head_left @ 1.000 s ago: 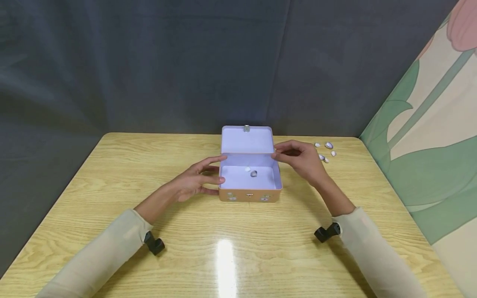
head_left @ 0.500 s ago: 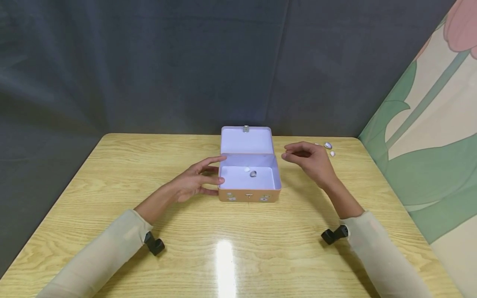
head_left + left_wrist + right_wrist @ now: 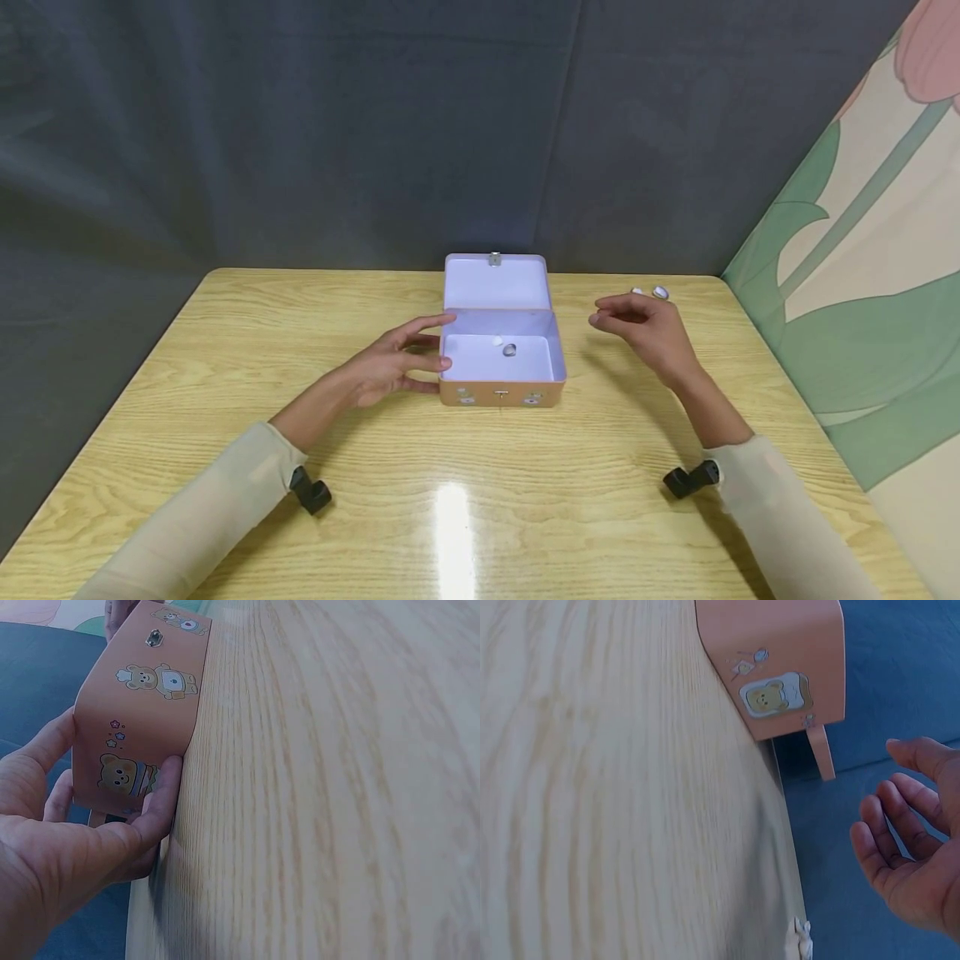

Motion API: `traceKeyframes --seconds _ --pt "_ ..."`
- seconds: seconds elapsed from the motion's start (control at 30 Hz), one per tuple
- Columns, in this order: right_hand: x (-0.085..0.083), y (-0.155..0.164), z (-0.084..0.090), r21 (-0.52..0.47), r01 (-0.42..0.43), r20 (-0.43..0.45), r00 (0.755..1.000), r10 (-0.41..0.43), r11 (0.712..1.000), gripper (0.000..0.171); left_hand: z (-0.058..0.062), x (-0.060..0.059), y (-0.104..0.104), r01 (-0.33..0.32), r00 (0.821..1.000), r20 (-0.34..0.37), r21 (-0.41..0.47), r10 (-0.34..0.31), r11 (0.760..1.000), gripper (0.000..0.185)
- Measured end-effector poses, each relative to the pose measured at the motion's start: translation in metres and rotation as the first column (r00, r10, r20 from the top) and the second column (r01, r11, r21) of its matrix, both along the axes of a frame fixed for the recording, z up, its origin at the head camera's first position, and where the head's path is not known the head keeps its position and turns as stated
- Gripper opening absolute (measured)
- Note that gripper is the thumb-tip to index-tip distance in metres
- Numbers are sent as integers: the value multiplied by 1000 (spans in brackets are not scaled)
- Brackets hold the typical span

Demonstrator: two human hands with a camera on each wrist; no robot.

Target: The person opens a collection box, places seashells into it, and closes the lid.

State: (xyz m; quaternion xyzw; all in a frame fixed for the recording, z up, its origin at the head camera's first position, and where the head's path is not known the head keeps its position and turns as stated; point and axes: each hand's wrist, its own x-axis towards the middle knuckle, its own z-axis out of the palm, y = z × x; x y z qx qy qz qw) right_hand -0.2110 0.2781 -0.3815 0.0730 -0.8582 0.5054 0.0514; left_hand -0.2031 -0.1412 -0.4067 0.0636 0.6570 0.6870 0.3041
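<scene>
Shells (image 3: 660, 292) lie loose near the far edge of the table (image 3: 465, 450), just beyond the knuckles of the right hand (image 3: 654, 333), and we judge that to be the relation that counts. Seen from the head, they sit past that hand, while its fingertips point the other way, left, toward the open tin box (image 3: 483, 396). So they are nearer the back of the hand than its tips; the left hand (image 3: 386, 360) is well apart from them, with the whole box between. We make out two over the knuckles; whether the hand hides others, we cannot tell. From the right wrist, a pale clump (image 3: 804, 941) shows at the table's edge.

The right fingers are loosely bent, the thumb a little apart from them, and we see nothing pinched there. The left fingers are spread against the left end of the box, steadying it, we would say, rather than clasping it. The box's long axis runs left to right, its lid (image 3: 495, 283) stands raised at the back, and a white shell (image 3: 498, 341) and a grey shell (image 3: 510, 350) rest near each other on its floor
</scene>
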Motion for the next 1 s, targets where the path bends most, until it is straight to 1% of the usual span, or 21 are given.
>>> traceKeyframes --seconds 0.17,0.5,0.83,1.0 --pt "0 9 -3 10 11 20 1000 -11 1000 37 0 -1 0 -3 1000 -1 -2 3 1000 81" --pt "0 29 -4 8 48 46 998 -49 999 40 0 -1 1 -5 1000 -1 -5 5 1000 80" --pt "-6 54 -7 13 86 95 992 -87 996 48 0 -1 1 -10 1000 0 -3 10 1000 80" --pt "-10 66 -10 21 97 89 991 -98 995 47 0 -1 1 -8 1000 -2 -2 8 1000 80"
